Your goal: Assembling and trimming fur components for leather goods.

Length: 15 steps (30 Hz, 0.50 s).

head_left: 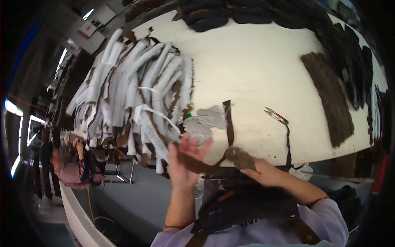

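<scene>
My left hand (185, 162) is palm up near the table's front edge, its fingers spread. A dark brown strip (193, 164) lies across its palm and runs right toward a small brown furry piece (239, 157). My right hand (263, 169) is closed on that furry piece, thumb at its lower edge. Beyond the hands lie crumpled pale grey gloves (212, 117) and a standing-out length of brown strip (228, 123). Thread snips (276, 116) with a dark strap (288, 144) rest on the table to the right.
A big heap of white rolled strips with brown furry edges (140, 90) covers the table's left side. Dark furry pieces (247, 12) line the far edge, and a long brown furry piece (329, 99) lies at right. Another person (74, 168) is at far left.
</scene>
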### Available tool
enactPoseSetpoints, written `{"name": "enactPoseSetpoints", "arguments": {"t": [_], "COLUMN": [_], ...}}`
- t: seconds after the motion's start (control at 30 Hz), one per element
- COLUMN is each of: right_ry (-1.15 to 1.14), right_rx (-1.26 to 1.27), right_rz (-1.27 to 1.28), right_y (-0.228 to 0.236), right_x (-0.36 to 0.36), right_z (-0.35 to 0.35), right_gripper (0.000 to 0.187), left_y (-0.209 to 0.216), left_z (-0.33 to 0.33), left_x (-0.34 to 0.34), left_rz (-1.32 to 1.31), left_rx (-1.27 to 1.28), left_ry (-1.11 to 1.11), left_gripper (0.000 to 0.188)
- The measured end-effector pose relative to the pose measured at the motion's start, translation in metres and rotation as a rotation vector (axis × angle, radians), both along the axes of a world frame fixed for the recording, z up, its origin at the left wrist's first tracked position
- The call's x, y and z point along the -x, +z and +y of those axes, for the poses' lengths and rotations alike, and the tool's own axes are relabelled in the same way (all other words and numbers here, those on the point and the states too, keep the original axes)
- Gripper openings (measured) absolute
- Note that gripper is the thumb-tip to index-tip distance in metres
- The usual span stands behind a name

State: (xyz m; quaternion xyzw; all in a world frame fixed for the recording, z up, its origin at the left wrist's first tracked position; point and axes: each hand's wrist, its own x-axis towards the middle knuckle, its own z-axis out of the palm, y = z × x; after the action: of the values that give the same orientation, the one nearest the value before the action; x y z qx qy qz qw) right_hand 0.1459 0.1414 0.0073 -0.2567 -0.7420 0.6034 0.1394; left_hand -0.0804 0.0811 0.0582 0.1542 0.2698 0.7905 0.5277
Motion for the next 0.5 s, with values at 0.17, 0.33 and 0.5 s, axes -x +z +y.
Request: {"name": "enactPoseSetpoints", "arguments": {"t": [0.17,0.33,0.5], "right_ry": [0.060,0.341,0.096], "right_rx": [0.071,0.029,-0.119], "right_rz": [0.038,-0.121,-0.066], "right_y": [0.028,0.013,0.025], "right_x": [-0.024,0.001,-0.070], "right_z": [0.026,0.007,0.011], "right_gripper": [0.038,0.036,0.035], "left_y": [0.001,-0.062,-0.099], "left_z": [-0.005,-0.021,0.002], "left_x": [-0.024,-0.056,0.060], "left_rz": [0.442,0.974,0.621], "left_rx": [0.222,0.293,0.472], "left_ry": [-0.206,-0.133,-0.043], "left_gripper": [0.024,0.056,0.076]}}
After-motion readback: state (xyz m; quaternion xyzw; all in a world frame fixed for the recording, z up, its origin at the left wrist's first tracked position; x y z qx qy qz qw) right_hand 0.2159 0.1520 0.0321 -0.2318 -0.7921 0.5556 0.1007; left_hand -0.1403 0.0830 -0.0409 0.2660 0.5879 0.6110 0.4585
